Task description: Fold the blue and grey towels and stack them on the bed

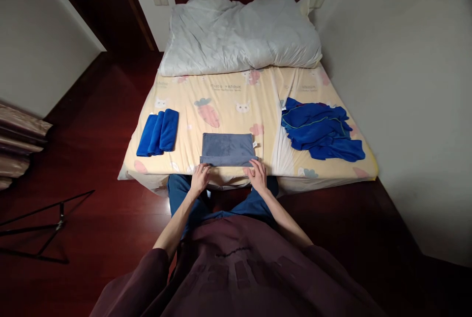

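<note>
A grey towel [228, 145] lies folded into a rectangle near the front edge of the bed, a white tag at its right side. Along its near side runs a narrow turned-over strip. My left hand [200, 178] rests at the near left corner of this strip, fingers bent loosely and touching it. At the near right corner, my right hand [257, 176] has its fingertips on the strip, with the thumb spread away from them. No cloth shows pinched in either hand. The underside of the fingers is hidden.
Several folded blue towels [158, 132] overlap at the bed's left. A loose heap of blue cloths [319, 128] lies at the right. Behind are a bunched pale quilt [239, 34] and a headboard. A black tripod leg [40, 228] stands on the floor at left.
</note>
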`<action>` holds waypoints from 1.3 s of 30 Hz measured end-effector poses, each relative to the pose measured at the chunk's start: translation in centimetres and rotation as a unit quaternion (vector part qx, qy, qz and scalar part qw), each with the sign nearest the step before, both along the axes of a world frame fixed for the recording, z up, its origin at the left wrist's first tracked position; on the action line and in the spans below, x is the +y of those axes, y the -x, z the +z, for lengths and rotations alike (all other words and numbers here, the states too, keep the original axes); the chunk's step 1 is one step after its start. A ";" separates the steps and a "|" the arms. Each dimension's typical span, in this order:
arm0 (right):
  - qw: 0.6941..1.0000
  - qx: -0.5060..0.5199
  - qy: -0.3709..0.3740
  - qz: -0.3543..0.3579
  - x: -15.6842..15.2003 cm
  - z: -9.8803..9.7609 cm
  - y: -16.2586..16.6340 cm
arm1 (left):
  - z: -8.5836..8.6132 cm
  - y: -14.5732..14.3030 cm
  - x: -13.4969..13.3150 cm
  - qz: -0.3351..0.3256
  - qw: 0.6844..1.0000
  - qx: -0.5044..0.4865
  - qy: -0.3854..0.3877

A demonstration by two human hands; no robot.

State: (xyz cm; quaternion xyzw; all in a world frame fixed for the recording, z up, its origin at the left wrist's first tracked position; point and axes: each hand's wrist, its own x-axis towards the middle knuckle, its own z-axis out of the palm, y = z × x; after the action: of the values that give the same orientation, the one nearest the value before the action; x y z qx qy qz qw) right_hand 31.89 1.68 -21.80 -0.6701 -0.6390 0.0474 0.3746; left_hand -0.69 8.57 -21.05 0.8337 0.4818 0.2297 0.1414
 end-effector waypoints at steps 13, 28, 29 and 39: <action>0.985 -0.135 0.092 0.053 1.7 -1.8 0.7 | 0.0 -3.6 0.8 -0.011 0.994 0.111 0.006; 0.971 -0.159 0.167 0.058 6.7 -0.3 -1.6 | 2.0 -3.4 5.7 -0.019 0.974 0.221 0.033; 0.972 -0.159 0.165 0.058 6.4 -0.2 -1.7 | 2.2 -3.1 5.5 -0.023 0.974 0.225 0.032; 0.983 -0.092 0.130 0.093 -0.3 -1.3 -2.2 | 0.5 1.5 1.9 -0.062 0.985 0.149 0.054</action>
State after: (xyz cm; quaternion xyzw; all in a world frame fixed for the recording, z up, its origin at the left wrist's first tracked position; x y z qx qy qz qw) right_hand 34.12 1.41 -23.06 -0.6521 -0.7188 0.1024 0.2181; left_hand -2.15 10.51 -20.55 0.8778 0.4571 0.0668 0.1269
